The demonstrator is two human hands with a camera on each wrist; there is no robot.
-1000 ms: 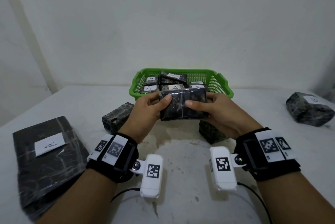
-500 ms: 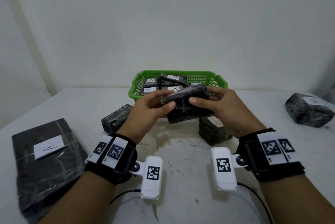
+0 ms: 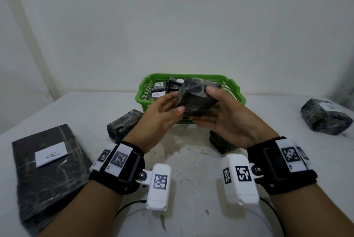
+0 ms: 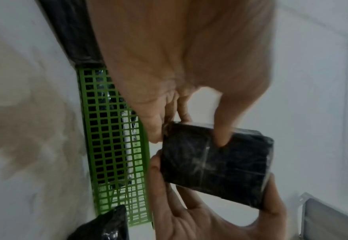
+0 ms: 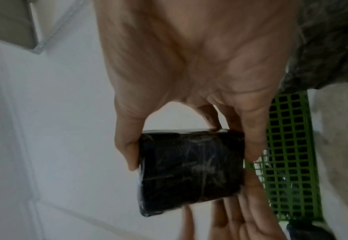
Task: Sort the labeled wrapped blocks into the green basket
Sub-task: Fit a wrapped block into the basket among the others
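A dark wrapped block (image 3: 195, 97) is held tilted in the air just in front of the green basket (image 3: 234, 93). My left hand (image 3: 164, 110) grips its left side, thumb on the near face. My right hand (image 3: 220, 114) grips its right side from below, thumb on top. The left wrist view shows the block (image 4: 216, 164) pinched between both hands, and so does the right wrist view, where the block (image 5: 191, 168) shows no label. Several labeled blocks (image 3: 158, 94) lie inside the basket.
A flat dark package labeled A (image 3: 49, 164) lies at the near left. One wrapped block (image 3: 122, 124) sits left of the hands, another (image 3: 220, 142) lies under my right hand. A labeled block (image 3: 323, 117) rests at the far right.
Both hands have lifted the block higher and toward the basket, and turned it so it now tilts on its edge.
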